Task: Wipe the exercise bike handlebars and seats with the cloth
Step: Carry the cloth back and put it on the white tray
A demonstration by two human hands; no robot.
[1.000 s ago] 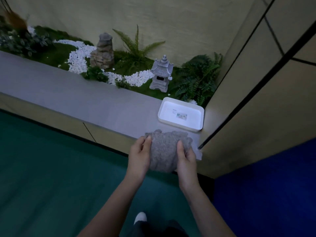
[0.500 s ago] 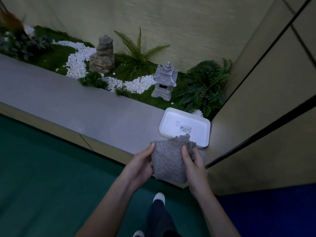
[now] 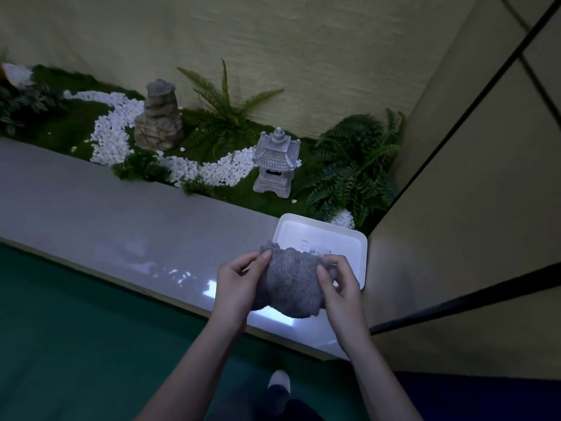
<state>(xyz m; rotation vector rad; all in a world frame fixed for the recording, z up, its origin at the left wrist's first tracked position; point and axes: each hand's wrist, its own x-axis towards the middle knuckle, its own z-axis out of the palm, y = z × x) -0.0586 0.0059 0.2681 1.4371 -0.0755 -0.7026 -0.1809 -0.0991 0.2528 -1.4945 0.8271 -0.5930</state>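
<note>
Cloth [image 3: 290, 287] bunched between my left hand [image 3: 239, 287] and right hand [image 3: 340, 288], each grip pinching an edge, tray [image 3: 362, 256] just beyond. Fetching step, I judge; no bike in view, so next I must carry it to one.

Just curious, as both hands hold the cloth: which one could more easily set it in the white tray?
The right hand, probably. It grips the cloth on the side next to the tray, over its near corner; the left hand holds the far side, over the ledge.

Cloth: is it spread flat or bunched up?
Bunched: the cloth sits crumpled between left hand and right hand, both gripping it.
</note>
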